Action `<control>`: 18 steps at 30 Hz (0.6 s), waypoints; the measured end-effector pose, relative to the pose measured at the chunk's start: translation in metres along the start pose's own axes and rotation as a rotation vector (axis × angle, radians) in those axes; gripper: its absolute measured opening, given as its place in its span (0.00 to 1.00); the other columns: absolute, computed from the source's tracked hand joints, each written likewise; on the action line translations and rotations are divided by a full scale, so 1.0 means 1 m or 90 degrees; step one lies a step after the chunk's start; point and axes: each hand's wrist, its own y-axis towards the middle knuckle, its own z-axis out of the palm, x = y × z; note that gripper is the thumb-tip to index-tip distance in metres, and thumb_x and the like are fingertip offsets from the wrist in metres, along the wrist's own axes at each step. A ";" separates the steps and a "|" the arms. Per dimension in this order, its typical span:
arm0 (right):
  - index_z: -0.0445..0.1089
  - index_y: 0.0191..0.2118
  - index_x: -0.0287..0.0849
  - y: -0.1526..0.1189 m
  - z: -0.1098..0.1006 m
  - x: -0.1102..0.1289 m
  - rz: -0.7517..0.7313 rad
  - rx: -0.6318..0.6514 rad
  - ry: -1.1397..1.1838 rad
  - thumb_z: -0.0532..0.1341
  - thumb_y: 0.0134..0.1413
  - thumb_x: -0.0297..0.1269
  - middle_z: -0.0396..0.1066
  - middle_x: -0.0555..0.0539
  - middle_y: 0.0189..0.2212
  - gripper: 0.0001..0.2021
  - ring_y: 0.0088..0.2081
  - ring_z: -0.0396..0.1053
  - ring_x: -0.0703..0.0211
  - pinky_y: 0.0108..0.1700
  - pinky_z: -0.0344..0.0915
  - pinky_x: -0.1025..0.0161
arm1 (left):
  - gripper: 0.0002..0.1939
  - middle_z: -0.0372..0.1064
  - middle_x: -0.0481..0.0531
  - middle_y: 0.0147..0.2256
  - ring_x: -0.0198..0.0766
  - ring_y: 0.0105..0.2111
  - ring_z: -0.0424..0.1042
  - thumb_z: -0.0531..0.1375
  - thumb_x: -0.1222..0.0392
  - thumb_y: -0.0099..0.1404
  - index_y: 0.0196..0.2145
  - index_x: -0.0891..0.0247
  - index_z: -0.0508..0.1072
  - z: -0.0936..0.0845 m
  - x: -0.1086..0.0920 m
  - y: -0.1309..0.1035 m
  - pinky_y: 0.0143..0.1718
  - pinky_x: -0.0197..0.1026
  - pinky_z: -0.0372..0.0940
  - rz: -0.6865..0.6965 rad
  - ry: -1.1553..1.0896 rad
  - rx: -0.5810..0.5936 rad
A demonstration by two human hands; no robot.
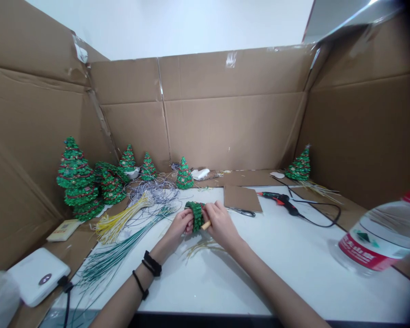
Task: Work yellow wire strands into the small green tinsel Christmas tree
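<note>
A small green decorated Christmas tree [195,217] lies tipped between my two hands, above the middle of the white table [269,269]. My left hand [181,223] is closed on its left side. On the right, my right hand [220,221] has its fingers bent and pressed together against the tree. A short tan stick, perhaps a wooden handle [206,225], pokes out beneath the right hand; its other end is hidden by the fingers. Thin pale-yellow strands [205,246] lie on the table just under both hands.
Green wires [123,255], yellow strands [119,221] and tangled grey wire [153,189] spread to the left. Several finished trees [77,177] line the back. Right of my hands are a cardboard piece [242,198], scissors [242,212], a corded glue gun [283,202] and a large bottle [372,241].
</note>
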 end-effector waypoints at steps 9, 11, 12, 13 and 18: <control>0.60 0.30 0.42 0.000 0.003 -0.002 0.009 0.032 0.028 0.50 0.59 0.26 0.65 0.46 0.28 0.08 0.33 0.57 0.54 0.35 0.55 0.60 | 0.17 0.48 0.36 0.15 0.22 0.12 0.47 0.62 0.51 0.50 0.33 0.65 0.65 -0.001 -0.003 0.000 0.14 0.30 0.40 -0.010 0.002 0.035; 0.60 0.31 0.42 0.000 0.002 -0.003 0.018 0.031 0.037 0.50 0.60 0.27 0.66 0.46 0.29 0.08 0.34 0.57 0.54 0.36 0.55 0.60 | 0.16 0.48 0.36 0.15 0.23 0.12 0.47 0.62 0.51 0.51 0.33 0.65 0.66 -0.002 -0.002 0.001 0.14 0.31 0.40 -0.010 0.021 0.046; 0.60 0.31 0.43 0.000 0.002 -0.003 0.019 0.032 0.036 0.50 0.60 0.27 0.66 0.46 0.29 0.08 0.34 0.57 0.54 0.36 0.56 0.60 | 0.16 0.48 0.36 0.15 0.23 0.12 0.47 0.62 0.51 0.51 0.32 0.65 0.66 -0.002 -0.001 0.002 0.14 0.31 0.40 -0.012 0.033 0.047; 0.60 0.30 0.43 0.000 0.001 -0.004 0.018 0.034 0.031 0.50 0.60 0.27 0.65 0.46 0.29 0.08 0.34 0.57 0.54 0.36 0.56 0.60 | 0.16 0.48 0.36 0.15 0.23 0.12 0.47 0.61 0.51 0.51 0.31 0.65 0.66 -0.002 -0.001 0.002 0.14 0.31 0.40 -0.015 0.044 0.045; 0.60 0.30 0.42 0.000 -0.001 -0.008 -0.012 0.054 -0.012 0.50 0.60 0.27 0.63 0.45 0.28 0.08 0.34 0.56 0.53 0.36 0.55 0.59 | 0.15 0.50 0.37 0.15 0.23 0.12 0.47 0.61 0.51 0.52 0.31 0.66 0.67 -0.002 0.000 0.003 0.14 0.32 0.40 0.000 0.073 0.038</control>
